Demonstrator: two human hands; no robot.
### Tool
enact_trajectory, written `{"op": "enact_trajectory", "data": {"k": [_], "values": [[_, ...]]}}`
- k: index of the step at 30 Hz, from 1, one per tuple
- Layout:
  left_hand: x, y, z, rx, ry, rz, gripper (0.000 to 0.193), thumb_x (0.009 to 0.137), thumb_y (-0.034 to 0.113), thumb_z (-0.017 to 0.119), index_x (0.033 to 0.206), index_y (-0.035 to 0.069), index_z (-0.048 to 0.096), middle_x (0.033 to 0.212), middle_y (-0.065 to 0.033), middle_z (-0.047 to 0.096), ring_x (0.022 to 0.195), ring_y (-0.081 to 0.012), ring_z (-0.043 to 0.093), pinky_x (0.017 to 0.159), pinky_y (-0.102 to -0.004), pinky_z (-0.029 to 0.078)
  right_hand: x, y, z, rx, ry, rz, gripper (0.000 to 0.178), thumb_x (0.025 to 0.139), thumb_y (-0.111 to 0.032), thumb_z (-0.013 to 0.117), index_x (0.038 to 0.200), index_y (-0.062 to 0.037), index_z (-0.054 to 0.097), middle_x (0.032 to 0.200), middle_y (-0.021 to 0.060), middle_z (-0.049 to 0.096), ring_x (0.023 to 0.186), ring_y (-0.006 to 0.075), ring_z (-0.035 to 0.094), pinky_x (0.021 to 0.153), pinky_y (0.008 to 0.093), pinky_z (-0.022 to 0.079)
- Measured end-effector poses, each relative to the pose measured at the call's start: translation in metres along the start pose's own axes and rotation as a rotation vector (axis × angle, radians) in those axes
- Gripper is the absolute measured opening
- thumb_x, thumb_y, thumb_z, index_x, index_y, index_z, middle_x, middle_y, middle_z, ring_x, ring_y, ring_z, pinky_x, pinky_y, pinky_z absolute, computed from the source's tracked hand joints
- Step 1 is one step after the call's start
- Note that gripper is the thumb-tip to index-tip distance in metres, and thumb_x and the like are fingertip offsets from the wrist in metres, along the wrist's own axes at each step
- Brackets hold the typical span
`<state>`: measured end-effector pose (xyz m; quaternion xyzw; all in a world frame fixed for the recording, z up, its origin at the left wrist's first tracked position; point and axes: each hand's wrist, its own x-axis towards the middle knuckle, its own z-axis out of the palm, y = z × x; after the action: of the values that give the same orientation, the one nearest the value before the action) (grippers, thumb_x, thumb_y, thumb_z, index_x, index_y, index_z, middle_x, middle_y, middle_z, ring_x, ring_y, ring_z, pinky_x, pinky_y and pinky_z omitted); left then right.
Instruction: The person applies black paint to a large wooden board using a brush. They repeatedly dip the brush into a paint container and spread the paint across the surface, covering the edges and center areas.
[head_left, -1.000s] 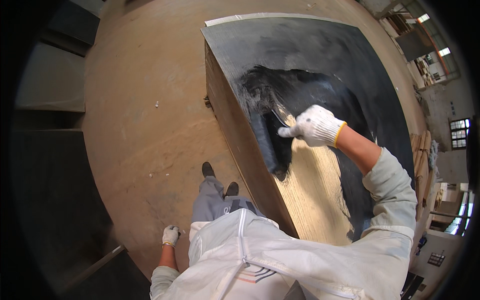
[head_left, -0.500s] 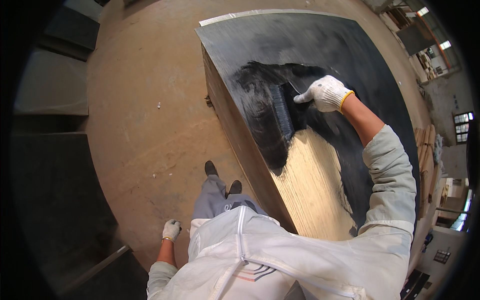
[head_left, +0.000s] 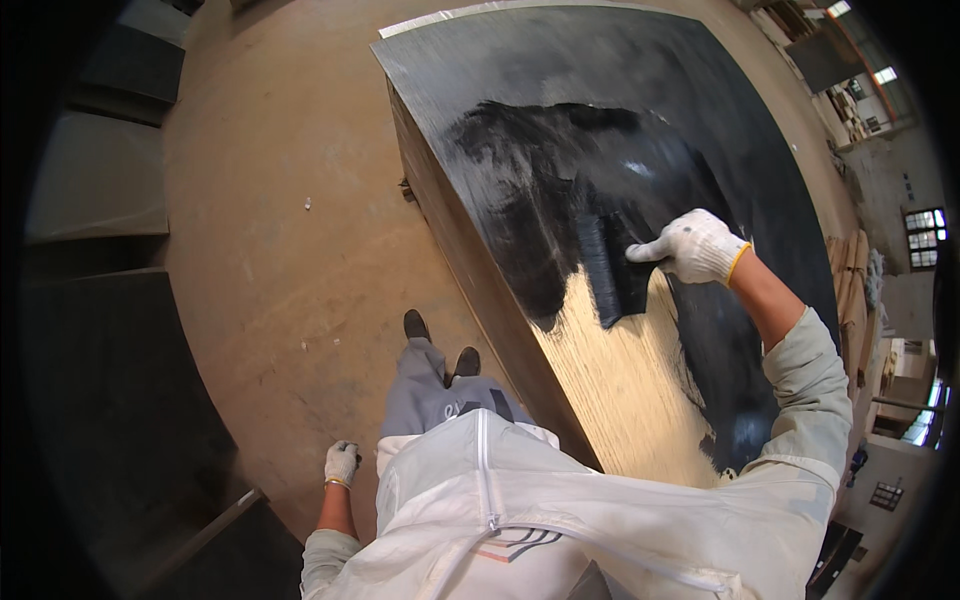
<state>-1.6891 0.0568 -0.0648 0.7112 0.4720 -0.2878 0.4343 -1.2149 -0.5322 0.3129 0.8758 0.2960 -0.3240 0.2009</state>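
In a white knitted glove, my right hand grips a wide black brush. Its bristles lie against the top of a stack of wooden boards, at the border between wet black coating and bare pale wood grain. Black covers the far part and the right side of the top board, with streaks and glossy patches. My gloved left hand hangs low at my left side, fingers curled, apart from the stack; nothing shows in it.
Brown floor with small white scraps lies left of the stack. Dark panel stacks stand at the far left. On the right are brown planks and a wall with windows. My shoes are beside the stack's left side.
My right hand has drawn the brush toward me and to the right, and black now covers more of the bare wood's far end. My left hand has hardly moved.
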Motion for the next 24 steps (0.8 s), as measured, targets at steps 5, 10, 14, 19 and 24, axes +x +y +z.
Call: {"op": "enact_trajectory", "data": {"k": [5,10,14,19,24], "values": [[-0.011,-0.009,-0.01,0.095,0.005,0.004,0.024,0.098,0.025,0.066,0.104,0.003,0.075,0.075,-0.0092,0.073,0.061,-0.0176,0.067,0.059,-0.0343,0.053,-0.002,0.011,0.011,0.02,0.055,0.093,0.052,0.097,-0.015,0.072,0.141,-0.0419,0.07,0.108,0.009,0.08,0.097,0.0323,0.076,0.086,0.0412,0.06],[-0.013,-0.012,-0.012,0.06,-0.002,0.02,0.023,0.099,0.023,0.065,0.103,0.003,0.075,0.075,-0.0091,0.073,0.06,-0.0174,0.065,0.057,-0.0339,0.053,-0.016,-0.004,0.023,0.055,0.08,0.043,0.047,0.1,-0.021,0.069,0.14,-0.0437,0.071,0.102,0.0089,0.079,0.095,0.034,0.075,0.084,0.041,0.061],[-0.013,-0.004,-0.002,0.067,-0.043,0.033,0.021,0.099,0.02,0.066,0.101,0.001,0.075,0.073,-0.0088,0.071,0.058,-0.0173,0.064,0.055,-0.033,0.052,-0.013,-0.012,0.028,0.01,0.197,0.045,0.043,0.094,-0.018,0.074,0.133,-0.0383,0.076,0.089,0.0112,0.077,0.085,0.0336,0.075,0.078,0.0441,0.059],[-0.005,0.009,0.001,0.094,-0.038,0.057,0.022,0.099,0.02,0.066,0.103,0.0,0.074,0.075,-0.0079,0.07,0.06,-0.0165,0.064,0.056,-0.0323,0.052,-0.018,-0.021,0.049,0.08,0.233,-0.077,0.046,0.094,-0.019,0.073,0.134,-0.041,0.075,0.083,0.0093,0.074,0.081,0.032,0.073,0.076,0.0445,0.058],[-0.001,0.009,-0.007,-0.028,-0.011,0.095,0.022,0.1,0.02,0.067,0.105,0.0,0.074,0.078,-0.0075,0.071,0.063,-0.0154,0.065,0.058,-0.0315,0.052,-0.021,-0.051,0.029,-0.041,0.103,-0.064,0.049,0.1,-0.02,0.067,0.143,-0.0437,0.069,0.087,0.0094,0.076,0.082,0.0321,0.075,0.079,0.0446,0.06]]}}
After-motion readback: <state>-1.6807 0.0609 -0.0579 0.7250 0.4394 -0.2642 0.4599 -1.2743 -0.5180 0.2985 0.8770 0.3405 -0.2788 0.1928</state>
